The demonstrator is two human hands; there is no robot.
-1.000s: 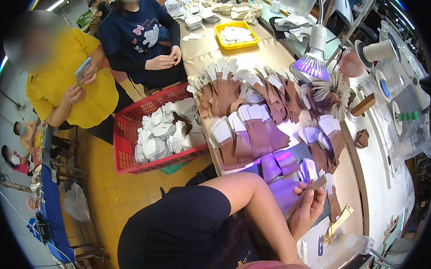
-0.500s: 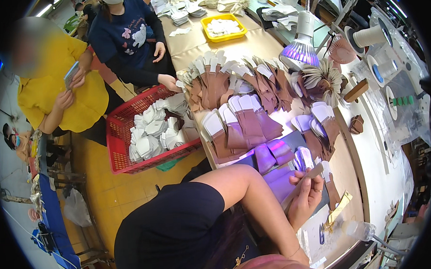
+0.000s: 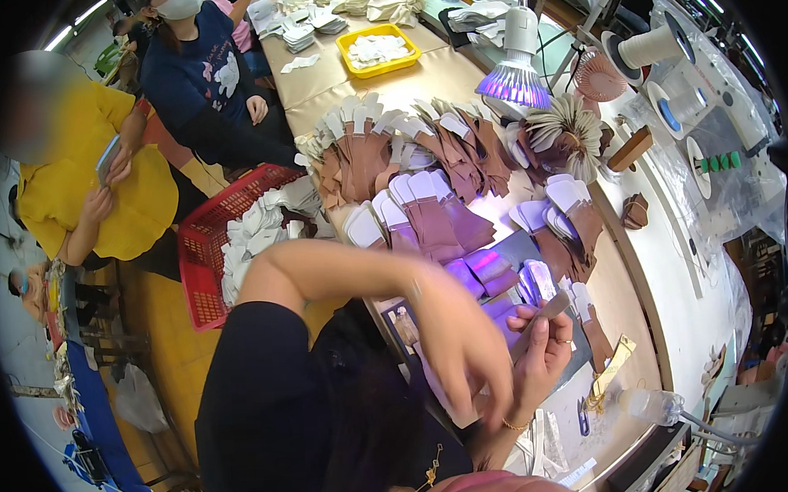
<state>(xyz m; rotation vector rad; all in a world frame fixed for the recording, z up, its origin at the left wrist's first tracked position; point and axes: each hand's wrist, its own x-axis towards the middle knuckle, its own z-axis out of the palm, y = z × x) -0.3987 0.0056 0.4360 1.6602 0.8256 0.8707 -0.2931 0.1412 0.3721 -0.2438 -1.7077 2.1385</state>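
Tan table [image 3: 312, 89] | brown-and-white stacked pieces [image 3: 428, 222] | yellow tray [image 3: 388, 67] | white stacks [image 3: 297, 35]

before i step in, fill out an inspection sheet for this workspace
Surface: tan table, under a glowing purple lamp.
Job's things: brown strip; fanned stacks of brown-and-white pieces.
Clutter: small blue tool, yellow strip.
Hands: right hand pinches the brown strip; left hand blurred near the right wrist, contact unclear.
Cables: grey cord at lower right.
Surroundings: red basket of white pieces, person in yellow with a phone, another person in dark blue.

Strip [image 3: 553, 307] grey-brown; basket [image 3: 204, 296] red; tray [image 3: 388, 67] yellow.
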